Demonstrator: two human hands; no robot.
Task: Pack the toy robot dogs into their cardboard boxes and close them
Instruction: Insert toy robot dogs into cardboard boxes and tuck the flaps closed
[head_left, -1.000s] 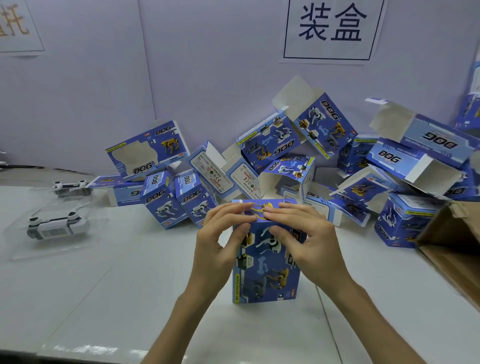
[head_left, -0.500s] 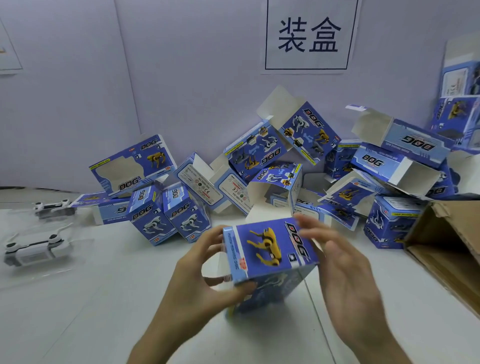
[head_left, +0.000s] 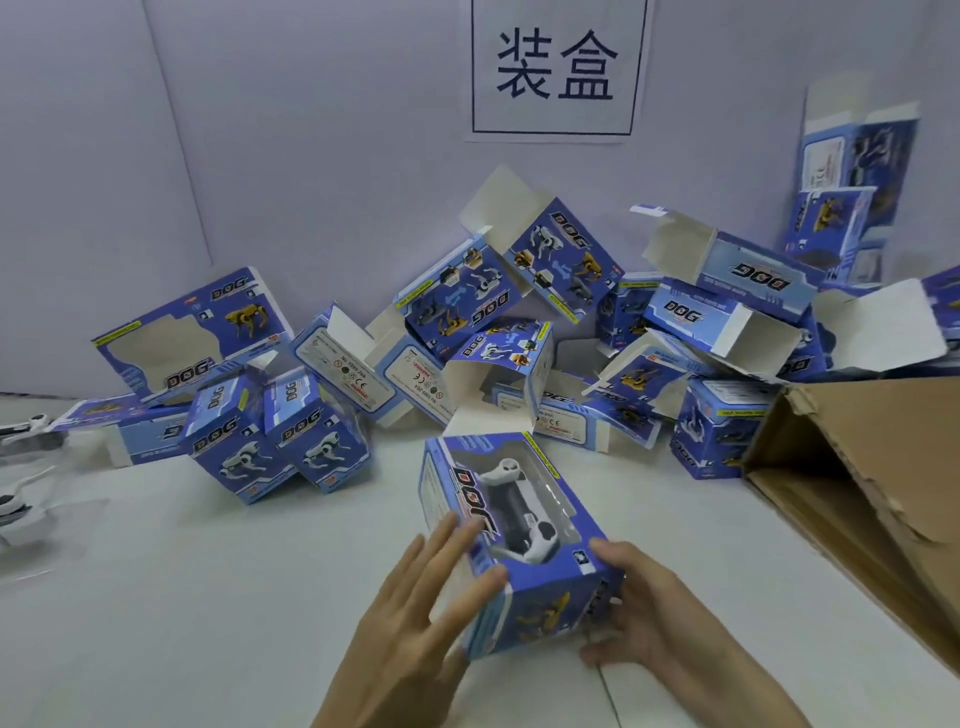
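The right hand (head_left: 641, 616) is gripping the blue box (head_left: 540, 616) by its near end; the left hand (head_left: 410, 623), fingers straight, is touching its side.

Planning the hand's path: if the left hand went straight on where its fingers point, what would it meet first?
The left hand points away and rightward, straight fingers on the blue box that the right hand grips; that box comes first, likely its windowed face.

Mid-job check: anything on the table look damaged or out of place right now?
The brown carton on the right has a torn, ragged flap edge. The heap of boxes lies tumbled against the wall, many flaps open, not stacked. The packed box between the left hand and right hand looks intact.
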